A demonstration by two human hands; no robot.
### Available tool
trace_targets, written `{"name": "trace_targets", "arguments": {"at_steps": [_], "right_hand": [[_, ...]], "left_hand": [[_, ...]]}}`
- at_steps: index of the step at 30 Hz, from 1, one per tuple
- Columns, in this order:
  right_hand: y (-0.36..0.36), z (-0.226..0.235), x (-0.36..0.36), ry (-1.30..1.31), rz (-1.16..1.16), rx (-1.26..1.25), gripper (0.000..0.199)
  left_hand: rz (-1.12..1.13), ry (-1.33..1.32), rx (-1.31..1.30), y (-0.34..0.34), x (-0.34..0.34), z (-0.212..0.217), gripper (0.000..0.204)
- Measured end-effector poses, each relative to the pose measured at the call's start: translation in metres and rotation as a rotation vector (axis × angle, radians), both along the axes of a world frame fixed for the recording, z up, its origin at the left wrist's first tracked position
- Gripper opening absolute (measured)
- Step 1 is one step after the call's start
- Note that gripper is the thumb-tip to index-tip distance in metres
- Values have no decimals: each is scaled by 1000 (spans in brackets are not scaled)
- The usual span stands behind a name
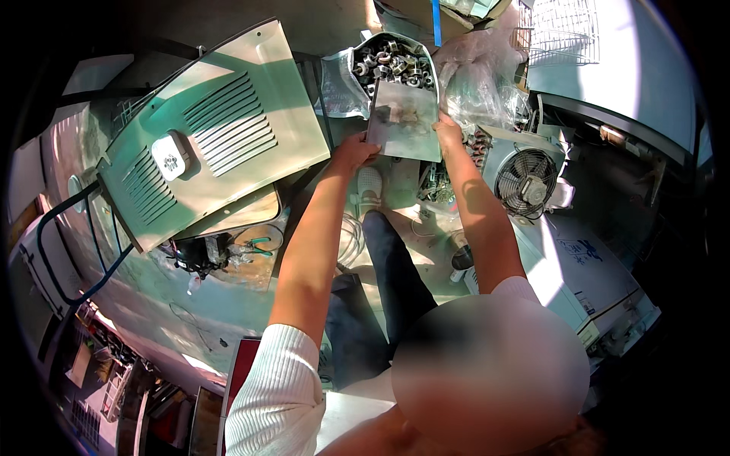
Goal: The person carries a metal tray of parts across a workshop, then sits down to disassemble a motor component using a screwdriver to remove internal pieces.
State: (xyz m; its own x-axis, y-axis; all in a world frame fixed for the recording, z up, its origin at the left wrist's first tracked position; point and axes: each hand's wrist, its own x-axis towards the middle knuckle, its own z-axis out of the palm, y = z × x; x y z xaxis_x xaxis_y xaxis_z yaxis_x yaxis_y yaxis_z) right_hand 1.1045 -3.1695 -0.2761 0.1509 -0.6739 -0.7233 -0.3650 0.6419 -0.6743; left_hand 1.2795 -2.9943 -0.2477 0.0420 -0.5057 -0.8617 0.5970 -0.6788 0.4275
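A flat grey, see-through rectangular panel (404, 125) is held out in front of me, with both arms stretched forward. My left hand (355, 151) is closed on its lower left edge, and my right hand (449, 131) grips its right edge. Just beyond the panel stands a white sack (340, 95), open at the top. It is full of small metal fittings (391, 61), and the panel's far edge overlaps the nearest of them. Whether the panel touches the sack I cannot tell.
At left a large pale slotted metal panel (228, 129) lies on a support. Clear plastic wrapping (483, 80), a fan unit (526, 182) and a white carton (585, 262) stand to the right. Coiled cable (350, 242) lies near my shoe (369, 185); green-handled pliers (255, 246) lie at left.
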Motion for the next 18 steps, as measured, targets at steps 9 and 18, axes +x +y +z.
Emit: {"name": "trace_targets", "arguments": {"at_steps": [9,18], "right_hand": [[262,101,-78,9,189,198,46],[543,174,-41,-234,814,69,58]], "left_hand": [[240,181,200,278,-106,117,29],[589,76,104,611,-184,207,32]]}}
